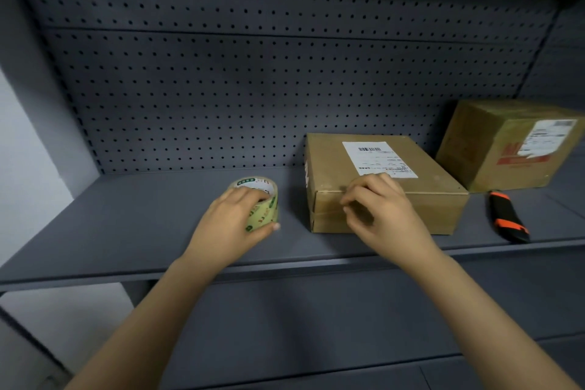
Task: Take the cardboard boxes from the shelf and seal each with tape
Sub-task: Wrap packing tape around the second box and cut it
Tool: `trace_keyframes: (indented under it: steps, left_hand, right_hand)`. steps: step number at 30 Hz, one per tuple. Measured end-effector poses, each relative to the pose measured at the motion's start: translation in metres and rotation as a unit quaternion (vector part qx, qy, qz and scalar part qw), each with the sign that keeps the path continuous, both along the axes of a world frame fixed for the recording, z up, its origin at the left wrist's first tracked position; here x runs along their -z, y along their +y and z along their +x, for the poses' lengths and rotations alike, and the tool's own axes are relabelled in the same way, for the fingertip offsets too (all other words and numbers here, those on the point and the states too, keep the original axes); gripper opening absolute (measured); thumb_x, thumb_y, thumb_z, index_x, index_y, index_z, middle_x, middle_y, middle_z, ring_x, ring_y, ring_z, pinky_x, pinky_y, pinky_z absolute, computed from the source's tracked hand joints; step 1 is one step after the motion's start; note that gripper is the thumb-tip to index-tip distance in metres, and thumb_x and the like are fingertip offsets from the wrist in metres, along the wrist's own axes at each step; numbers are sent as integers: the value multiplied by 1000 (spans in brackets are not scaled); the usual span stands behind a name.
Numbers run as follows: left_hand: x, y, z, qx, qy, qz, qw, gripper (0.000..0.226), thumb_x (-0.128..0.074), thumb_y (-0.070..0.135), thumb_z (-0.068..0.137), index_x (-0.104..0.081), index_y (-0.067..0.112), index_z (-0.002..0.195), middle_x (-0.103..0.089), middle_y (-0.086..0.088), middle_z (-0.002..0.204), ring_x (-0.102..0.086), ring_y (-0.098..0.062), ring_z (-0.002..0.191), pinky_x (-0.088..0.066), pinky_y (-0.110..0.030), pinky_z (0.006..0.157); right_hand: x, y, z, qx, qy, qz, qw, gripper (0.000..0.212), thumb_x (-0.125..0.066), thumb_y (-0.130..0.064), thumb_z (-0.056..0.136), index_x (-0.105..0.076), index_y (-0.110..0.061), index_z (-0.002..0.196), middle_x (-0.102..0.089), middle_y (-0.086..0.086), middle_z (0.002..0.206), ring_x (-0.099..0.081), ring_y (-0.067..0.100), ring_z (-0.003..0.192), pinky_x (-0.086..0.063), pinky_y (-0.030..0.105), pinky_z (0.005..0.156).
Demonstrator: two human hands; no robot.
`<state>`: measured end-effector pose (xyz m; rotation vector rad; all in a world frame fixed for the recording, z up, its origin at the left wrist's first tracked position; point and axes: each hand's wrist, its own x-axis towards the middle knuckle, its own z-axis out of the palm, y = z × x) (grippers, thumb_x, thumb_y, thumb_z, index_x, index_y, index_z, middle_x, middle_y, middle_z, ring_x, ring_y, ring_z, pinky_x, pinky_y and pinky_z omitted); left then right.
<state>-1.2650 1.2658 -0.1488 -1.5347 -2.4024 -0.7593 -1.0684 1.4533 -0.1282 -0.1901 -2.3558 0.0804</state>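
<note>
Gripping tape roll (263, 215) with left hand (230, 227), fingers hooked into core. Resting right hand (381, 215) on near edge of cardboard box (329, 161), fingers curled; cannot tell whether pinching anything.

A black utility knife (506, 217) with orange bands is lying flat at the right, its length running from back to front at a slight angle. Behind it a dark grey pegboard panel (253, 89) is standing upright, rows of small holes covering it. At the far left a pale wall (19, 168) is showing, plain and bare.
</note>
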Motion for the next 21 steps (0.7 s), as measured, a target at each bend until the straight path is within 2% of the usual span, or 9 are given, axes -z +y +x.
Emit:
trace_keyframes:
  steps: [4, 9, 11, 13, 16, 18, 21]
  left_hand:
    - [1, -3, -4, 2, -14, 5, 1000, 36, -69, 29, 90, -63, 17, 123, -66, -3, 120, -56, -26, 117, -44, -37, 94]
    - [1, -17, 0, 27, -115, 100, 988, 25, -68, 30, 91, -64, 22, 114, -58, 13, 100, -52, -8, 95, -38, -14, 73]
    - [-2, -23, 3, 41, -148, 135, 979, 18, -70, 31, 89, -62, 31, 106, -61, 16, 100, -55, -2, 95, -40, -12, 72]
    - [-5, -29, 7, 54, -172, 163, 970, 21, -72, 31, 88, -57, 43, 98, -63, 21, 100, -57, 3, 98, -44, -12, 75]
    - [-10, -35, 14, 70, -195, 187, 960, 21, -73, 30, 87, -60, 40, 101, -66, 21, 102, -58, 7, 100, -43, -7, 79]
    - [-12, -38, 18, 75, -203, 202, 955, 21, -73, 29, 87, -61, 34, 103, -66, 20, 102, -58, 7, 100, -42, -5, 80]
    - [-15, -40, 22, 87, -207, 221, 949, 21, -75, 25, 86, -62, 34, 101, -69, 19, 98, -61, 5, 96, -44, -7, 79]
  right_hand:
    - [3, -16, -6, -13, 4, -4, 1000, 13, -71, -1, 79, -66, -11, 85, -59, -2, 91, -54, 23, 86, -48, 39, 78]
    - [6, -39, -17, -24, -11, -29, 999, 8, -68, -7, 84, -66, -11, 90, -59, -4, 92, -52, 19, 88, -47, 32, 81]
    - [6, -49, -22, -23, -9, -68, 997, 13, -66, -16, 87, -66, -12, 100, -61, -4, 97, -52, 17, 93, -42, 24, 86]
    - [6, -61, -26, -21, -11, -137, 990, 24, -66, -25, 91, -64, -15, 113, -62, -6, 107, -53, 12, 102, -36, 11, 89]
    - [4, -75, -32, -25, -10, -233, 972, 42, -68, -35, 90, -59, -21, 128, -59, -15, 119, -51, -3, 110, -32, 0, 91]
    - [3, -81, -36, -37, 6, -246, 968, 40, -71, -33, 88, -62, -20, 125, -63, -14, 117, -54, -5, 107, -38, 4, 91]
    - [3, -88, -40, -40, 49, -225, 972, 26, -74, -26, 87, -71, -16, 110, -70, -10, 107, -60, 0, 100, -48, 18, 89]
